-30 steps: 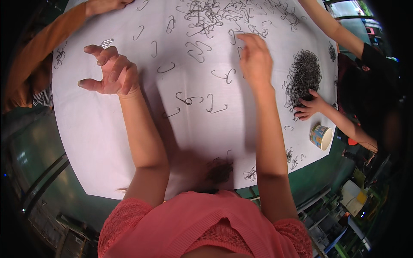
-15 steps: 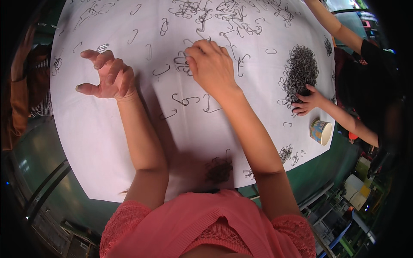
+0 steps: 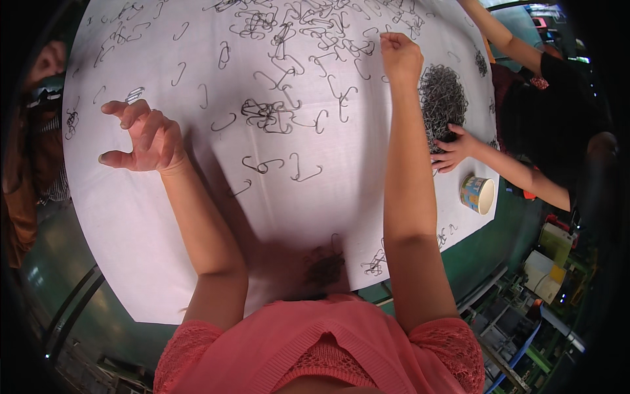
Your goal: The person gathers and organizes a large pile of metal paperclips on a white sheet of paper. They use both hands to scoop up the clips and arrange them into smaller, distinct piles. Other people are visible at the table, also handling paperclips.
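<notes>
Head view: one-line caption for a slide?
Person's right hand reaches into scattered wire hooks on a white table; left hand hovers open.

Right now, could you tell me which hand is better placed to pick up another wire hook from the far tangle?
The right hand, probably: it is stretched out among the tangled wire hooks. The left hand is raised with curled fingers, well short of them.

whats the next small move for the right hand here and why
Probably draw the right hand back toward the body with whatever it has pinched: its fingers are closed among the scattered wire hooks at full reach, while the left hand waits open and lifted.
</notes>
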A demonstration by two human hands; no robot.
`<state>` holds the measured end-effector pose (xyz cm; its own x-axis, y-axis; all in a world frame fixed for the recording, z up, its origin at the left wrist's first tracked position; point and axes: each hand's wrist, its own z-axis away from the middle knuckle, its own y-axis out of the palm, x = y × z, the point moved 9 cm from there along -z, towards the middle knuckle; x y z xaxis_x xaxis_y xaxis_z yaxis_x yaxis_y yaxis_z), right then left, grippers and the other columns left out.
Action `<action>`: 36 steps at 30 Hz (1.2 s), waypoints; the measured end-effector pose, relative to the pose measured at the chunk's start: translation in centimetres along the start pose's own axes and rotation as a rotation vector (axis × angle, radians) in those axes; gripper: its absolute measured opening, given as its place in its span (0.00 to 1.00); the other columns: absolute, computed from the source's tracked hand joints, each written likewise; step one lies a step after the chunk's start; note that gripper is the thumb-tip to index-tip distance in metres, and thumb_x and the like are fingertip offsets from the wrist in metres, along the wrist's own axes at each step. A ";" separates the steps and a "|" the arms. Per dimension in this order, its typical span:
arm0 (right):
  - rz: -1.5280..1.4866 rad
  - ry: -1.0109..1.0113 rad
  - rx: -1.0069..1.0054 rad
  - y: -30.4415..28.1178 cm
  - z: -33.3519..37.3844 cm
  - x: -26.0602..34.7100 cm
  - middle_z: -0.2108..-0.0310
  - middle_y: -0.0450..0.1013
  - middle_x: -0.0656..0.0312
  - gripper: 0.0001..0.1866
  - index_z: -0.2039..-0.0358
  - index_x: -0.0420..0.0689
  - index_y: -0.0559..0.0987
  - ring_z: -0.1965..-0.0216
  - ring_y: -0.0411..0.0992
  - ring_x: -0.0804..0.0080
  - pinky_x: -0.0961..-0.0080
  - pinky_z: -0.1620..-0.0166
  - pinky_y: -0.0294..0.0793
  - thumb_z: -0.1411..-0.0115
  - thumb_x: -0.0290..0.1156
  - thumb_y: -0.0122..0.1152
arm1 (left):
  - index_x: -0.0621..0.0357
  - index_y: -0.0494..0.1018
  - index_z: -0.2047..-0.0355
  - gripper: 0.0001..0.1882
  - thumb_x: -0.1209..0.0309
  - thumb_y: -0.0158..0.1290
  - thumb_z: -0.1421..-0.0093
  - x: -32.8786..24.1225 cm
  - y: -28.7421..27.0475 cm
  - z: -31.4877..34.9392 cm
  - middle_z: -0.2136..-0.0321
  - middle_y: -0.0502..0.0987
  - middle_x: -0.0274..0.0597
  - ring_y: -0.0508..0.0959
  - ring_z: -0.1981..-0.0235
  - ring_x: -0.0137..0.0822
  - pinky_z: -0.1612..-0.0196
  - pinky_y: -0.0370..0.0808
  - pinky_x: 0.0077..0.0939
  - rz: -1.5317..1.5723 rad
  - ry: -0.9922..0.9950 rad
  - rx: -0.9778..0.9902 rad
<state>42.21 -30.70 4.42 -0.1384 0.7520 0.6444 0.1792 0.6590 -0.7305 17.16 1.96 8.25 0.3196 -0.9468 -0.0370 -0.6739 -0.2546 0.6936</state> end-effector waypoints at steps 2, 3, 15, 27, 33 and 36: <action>0.125 0.145 0.172 0.7 -1.4 -2.8 0.70 0.79 0.60 0.07 0.70 0.52 0.83 0.68 0.76 0.62 0.67 0.62 0.74 0.49 0.38 0.62 | 0.46 0.56 0.40 0.37 0.55 0.58 0.46 0.1 -0.1 0.0 0.52 0.66 0.41 0.72 0.64 0.32 0.79 0.78 0.25 0.014 -0.028 0.036; 0.172 0.194 0.261 1.4 -1.4 -2.6 0.69 0.79 0.61 0.10 0.71 0.52 0.83 0.67 0.77 0.62 0.68 0.62 0.74 0.51 0.42 0.63 | 0.47 0.58 0.41 0.36 0.56 0.59 0.47 0.1 -0.2 0.0 0.53 0.67 0.40 0.72 0.65 0.31 0.80 0.77 0.23 -0.003 -0.027 0.004; 0.589 -0.215 0.147 3.5 -1.7 -0.6 0.64 0.78 0.58 0.12 0.64 0.43 0.78 0.63 0.77 0.59 0.64 0.59 0.74 0.46 0.37 0.59 | 0.48 0.60 0.42 0.35 0.58 0.61 0.49 0.7 -0.9 0.1 0.56 0.67 0.36 0.71 0.67 0.28 0.81 0.75 0.18 -0.067 -0.054 -0.082; -0.789 0.423 0.302 -7.9 11.0 -7.7 0.70 0.72 0.67 0.13 0.58 0.39 0.77 0.72 0.69 0.82 0.86 0.70 0.66 0.42 0.30 0.60 | 0.47 0.54 0.40 0.40 0.50 0.59 0.48 1.5 -0.7 -0.1 0.51 0.65 0.42 0.69 0.61 0.38 0.75 0.77 0.29 0.016 -0.093 0.028; -0.540 0.516 0.057 -21.7 18.5 -12.9 0.69 0.72 0.68 0.13 0.58 0.40 0.77 0.71 0.67 0.84 0.88 0.71 0.63 0.43 0.31 0.62 | 0.48 0.54 0.40 0.39 0.52 0.59 0.47 3.2 -0.6 -0.8 0.50 0.63 0.42 0.68 0.57 0.40 0.69 0.76 0.35 0.051 -0.176 -0.011; -0.438 0.544 -0.023 -27.5 22.9 -13.1 0.68 0.74 0.67 0.12 0.59 0.40 0.78 0.71 0.68 0.84 0.88 0.71 0.64 0.44 0.29 0.61 | 0.49 0.54 0.39 0.40 0.53 0.60 0.48 4.0 0.5 -1.6 0.49 0.61 0.42 0.66 0.54 0.40 0.65 0.74 0.37 0.069 -0.220 0.007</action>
<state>16.74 -58.33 10.95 0.3039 0.2988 0.9046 0.2400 0.8949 -0.3763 19.17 -1.66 9.54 0.1202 -0.9819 -0.1462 -0.6940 -0.1884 0.6949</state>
